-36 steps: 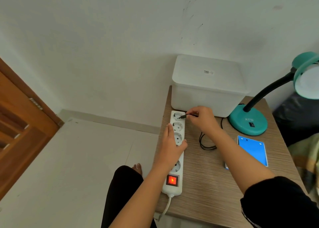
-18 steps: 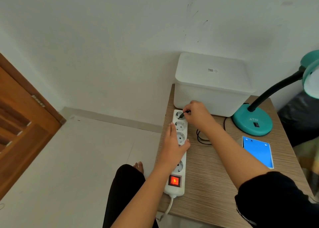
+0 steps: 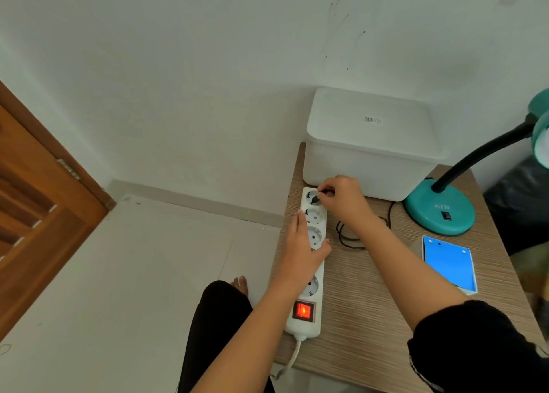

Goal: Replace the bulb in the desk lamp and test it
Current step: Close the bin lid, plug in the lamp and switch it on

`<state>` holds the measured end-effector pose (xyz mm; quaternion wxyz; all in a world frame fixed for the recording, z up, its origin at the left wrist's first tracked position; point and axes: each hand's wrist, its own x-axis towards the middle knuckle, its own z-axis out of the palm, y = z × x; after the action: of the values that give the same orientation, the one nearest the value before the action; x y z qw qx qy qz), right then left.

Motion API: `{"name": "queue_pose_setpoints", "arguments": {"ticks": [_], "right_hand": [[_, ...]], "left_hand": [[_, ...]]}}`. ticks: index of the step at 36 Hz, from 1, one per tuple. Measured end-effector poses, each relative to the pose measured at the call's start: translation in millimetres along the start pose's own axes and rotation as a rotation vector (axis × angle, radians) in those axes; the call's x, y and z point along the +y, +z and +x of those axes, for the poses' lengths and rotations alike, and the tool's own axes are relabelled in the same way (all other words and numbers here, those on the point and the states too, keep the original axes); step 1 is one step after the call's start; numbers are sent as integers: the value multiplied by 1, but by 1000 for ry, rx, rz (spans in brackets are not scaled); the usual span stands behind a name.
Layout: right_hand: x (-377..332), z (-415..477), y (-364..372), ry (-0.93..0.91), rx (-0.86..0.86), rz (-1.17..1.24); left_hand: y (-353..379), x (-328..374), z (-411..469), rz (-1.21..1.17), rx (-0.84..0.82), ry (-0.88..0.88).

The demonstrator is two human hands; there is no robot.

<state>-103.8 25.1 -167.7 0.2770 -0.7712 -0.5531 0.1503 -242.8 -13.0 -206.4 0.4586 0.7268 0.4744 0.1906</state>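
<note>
A white power strip point(image 3: 309, 321) lies along the left edge of the wooden table point(image 3: 356, 303), its red switch point(image 3: 303, 311) lit. My left hand point(image 3: 303, 244) rests flat on the strip's middle. My right hand point(image 3: 341, 196) pinches the lamp's black plug point(image 3: 315, 198) at the strip's farthest socket. The black cord point(image 3: 347, 238) loops on the table behind my right wrist. The teal desk lamp's base point(image 3: 439, 214) stands at the right, its black neck point(image 3: 481, 152) curving up to the shade point(image 3: 540, 137) at the frame edge. The bulb is not visible.
A white lidded box point(image 3: 371, 143) stands at the table's far end against the wall. A blue-topped small box point(image 3: 448, 262) lies near the lamp base. A wooden door point(image 3: 35, 202) is at left, and my leg and foot point(image 3: 219, 309) are beside the table.
My right hand has brought the plug from just above the strip down onto the farthest socket. The left hand has stayed on the strip. The view has shifted slightly left.
</note>
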Motion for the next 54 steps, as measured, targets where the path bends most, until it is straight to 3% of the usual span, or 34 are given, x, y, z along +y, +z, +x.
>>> {"name": "queue_pose_setpoints", "arguments": {"ticks": [5, 12, 30, 38, 44, 48, 54], "right_hand": [[0, -8, 10, 45, 70, 148], [3, -5, 19, 53, 104, 129], [-3, 1, 20, 56, 16, 69], [-8, -9, 9, 124, -67, 174], [-5, -27, -17, 137, -65, 234], [8, -40, -52, 134, -1, 193], [50, -61, -108, 193, 153, 159]], "left_hand": [[0, -1, 1, -7, 1, -2], [1, -3, 2, -18, 11, -1], [4, -7, 5, -2, 16, 17], [2, -4, 2, 85, 31, 55], [1, -1, -2, 282, 129, 196], [3, 11, 1, 286, 159, 280], [20, 67, 24, 239, 35, 379]]}}
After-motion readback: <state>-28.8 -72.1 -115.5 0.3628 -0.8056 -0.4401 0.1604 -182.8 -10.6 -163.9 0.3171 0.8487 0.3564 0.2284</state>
